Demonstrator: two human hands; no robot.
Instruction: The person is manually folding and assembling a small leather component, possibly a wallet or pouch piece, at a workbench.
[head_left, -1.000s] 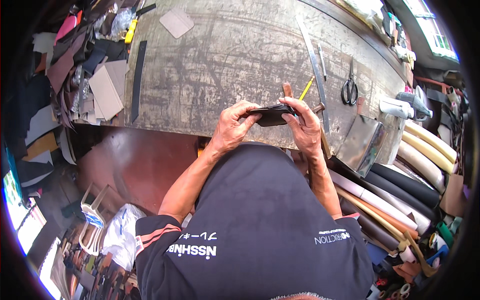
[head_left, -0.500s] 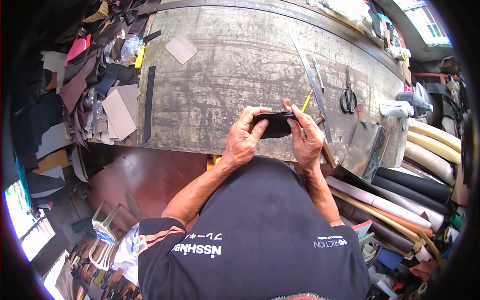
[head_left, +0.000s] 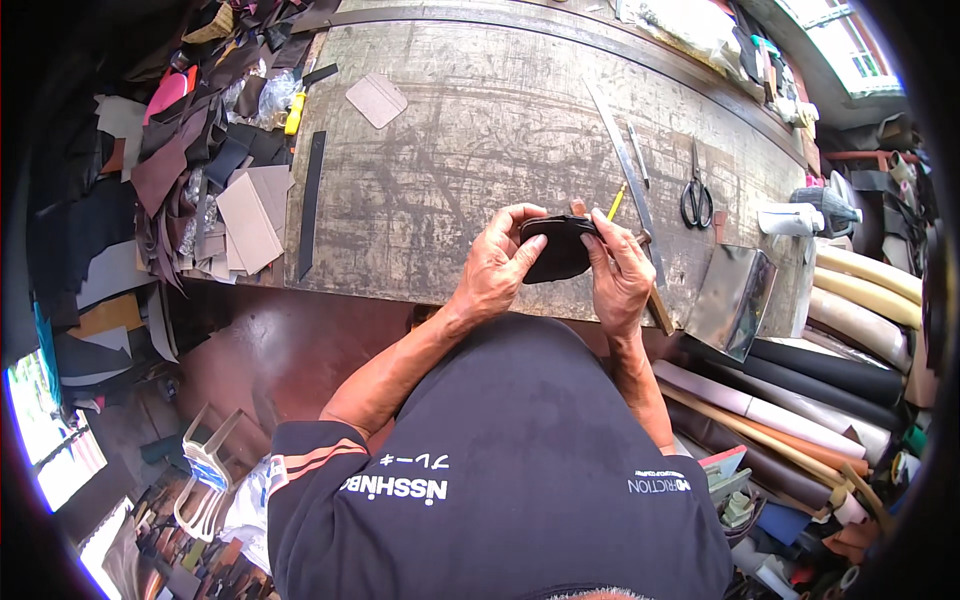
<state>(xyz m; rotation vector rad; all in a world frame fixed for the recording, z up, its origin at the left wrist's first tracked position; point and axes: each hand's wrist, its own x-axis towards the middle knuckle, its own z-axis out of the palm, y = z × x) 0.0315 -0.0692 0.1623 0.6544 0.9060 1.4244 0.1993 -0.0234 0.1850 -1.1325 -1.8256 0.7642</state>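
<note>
Above the near edge of the worktable (head_left: 430, 170), both my hands grip a flat black piece with rounded corners (head_left: 556, 252); it looks like leather, perhaps a small case. My left hand (head_left: 493, 255) is closed on its left end, thumb on the face toward me and fingers behind. My right hand (head_left: 622, 270) pinches its upper right corner between thumb and fingers. Beside the right hand a hammer (head_left: 660, 312) lies partly hidden under it, its wooden handle toward me. A yellow pen-like tool (head_left: 616, 202) lies just beyond the right fingers.
A long metal ruler (head_left: 625, 150), a thin rod (head_left: 638, 155) and black-handled scissors (head_left: 696, 200) lie to the right. Near the right edge are a bent shiny sheet (head_left: 733, 300) and a white bottle (head_left: 790, 219). A dark strip (head_left: 312, 205) and piled scraps (head_left: 250, 220) occupy the left.
The black piece has tilted, so more of its broad face shows toward me. Both hands still hold it, shifted slightly to the right. The whole view has shifted a little.
</note>
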